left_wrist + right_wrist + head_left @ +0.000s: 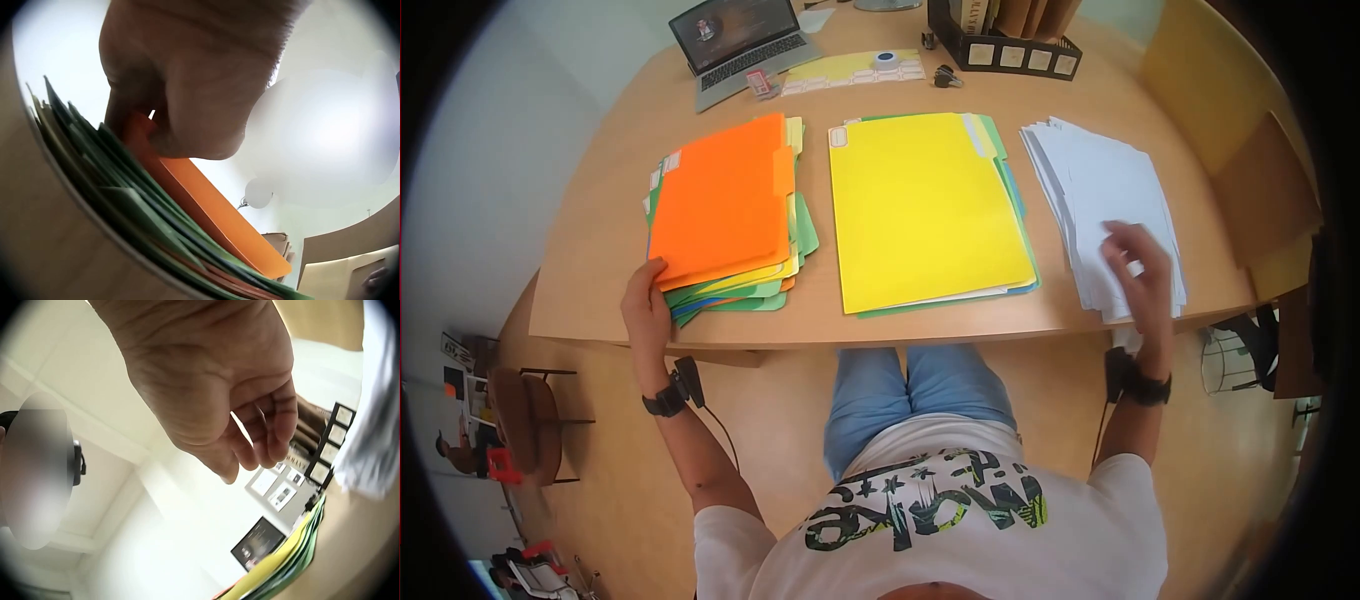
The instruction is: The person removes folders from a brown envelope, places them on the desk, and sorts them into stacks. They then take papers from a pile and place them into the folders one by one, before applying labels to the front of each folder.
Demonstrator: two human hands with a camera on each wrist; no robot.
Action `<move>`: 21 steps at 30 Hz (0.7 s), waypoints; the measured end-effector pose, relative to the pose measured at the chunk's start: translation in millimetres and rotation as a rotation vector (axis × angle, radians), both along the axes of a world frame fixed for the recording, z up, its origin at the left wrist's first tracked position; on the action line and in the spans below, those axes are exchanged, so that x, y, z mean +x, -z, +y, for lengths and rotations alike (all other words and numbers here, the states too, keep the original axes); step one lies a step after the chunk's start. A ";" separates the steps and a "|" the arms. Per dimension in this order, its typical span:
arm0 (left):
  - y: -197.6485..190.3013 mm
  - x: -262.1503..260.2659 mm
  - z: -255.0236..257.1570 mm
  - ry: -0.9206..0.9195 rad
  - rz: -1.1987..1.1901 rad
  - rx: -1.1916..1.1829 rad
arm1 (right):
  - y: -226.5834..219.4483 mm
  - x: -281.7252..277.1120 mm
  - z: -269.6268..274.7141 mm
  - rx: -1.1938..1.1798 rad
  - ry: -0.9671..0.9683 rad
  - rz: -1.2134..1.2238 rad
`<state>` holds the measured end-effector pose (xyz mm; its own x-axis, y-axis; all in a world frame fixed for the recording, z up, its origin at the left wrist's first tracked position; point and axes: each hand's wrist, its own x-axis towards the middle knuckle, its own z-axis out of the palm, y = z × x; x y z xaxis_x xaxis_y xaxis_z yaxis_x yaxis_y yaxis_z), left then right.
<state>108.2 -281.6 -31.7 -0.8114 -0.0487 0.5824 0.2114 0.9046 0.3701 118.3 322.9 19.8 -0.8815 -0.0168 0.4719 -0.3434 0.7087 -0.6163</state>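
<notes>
At the left lies a stack of folders topped by an orange folder point(725, 200). My left hand point(645, 305) pinches its near left corner between thumb and fingers; the left wrist view shows the orange sheet point(212, 215) lifted a bit from the green folders point(150, 212) below. A yellow folder point(930, 215) tops the middle stack, with white paper and green edges peeking out under it. Over the stack of white papers point(1090, 180) at the right hovers my right hand point(1140, 275), its fingers loosely bent and nothing between them point(219, 394).
Behind the stacks stand a laptop point(740, 45), a yellow label sheet point(830, 72) with a white roll point(886, 61), and a bunch of keys point(946, 77). A black desk organizer point(1020, 55) holds books at the back. A partition point(1220, 120) borders the table's right side.
</notes>
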 end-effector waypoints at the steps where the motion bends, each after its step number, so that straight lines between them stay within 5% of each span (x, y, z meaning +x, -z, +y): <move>1: 3.4 2.1 -1.5 -0.030 -0.033 -0.063 | 2.9 2.8 -14.9 -0.012 -0.114 -0.010; 3: 10.0 3.7 -1.2 -0.076 -0.098 -0.186 | 13.1 6.4 -40.0 -0.035 -0.143 -0.095; 6: -3.1 15.5 64.9 0.016 0.173 -0.232 | 36.2 2.2 -57.8 0.088 -0.072 0.000; 12: -10.0 17.1 205.0 0.536 -0.047 0.005 | 63.6 -3.9 -65.6 0.083 -0.036 -0.009; 21: 2.1 -5.9 248.2 0.475 -0.150 -0.109 | 67.0 1.1 -67.0 0.045 -0.017 0.008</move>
<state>102.3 -33.3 -33.8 -0.8044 0.4003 0.4390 0.5604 0.7566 0.3369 119.4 255.9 -47.2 -0.8773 -0.0525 0.4770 -0.3599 0.7296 -0.5816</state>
